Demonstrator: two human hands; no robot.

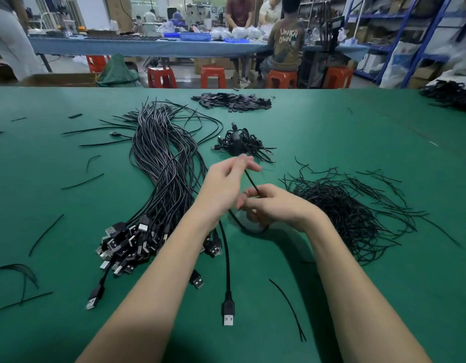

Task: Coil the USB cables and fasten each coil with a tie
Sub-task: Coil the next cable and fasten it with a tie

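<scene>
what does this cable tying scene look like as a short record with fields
surface: green felt table
left hand: pinches upper end of thin black twist tie
right hand: grips lower end of the tie and a black cable loop
uncoiled stock: long bundle of black usb cables, plugs toward the person
finished: small heap of tied coils
tie supply: loose pile of black wire ties, at right
</scene>
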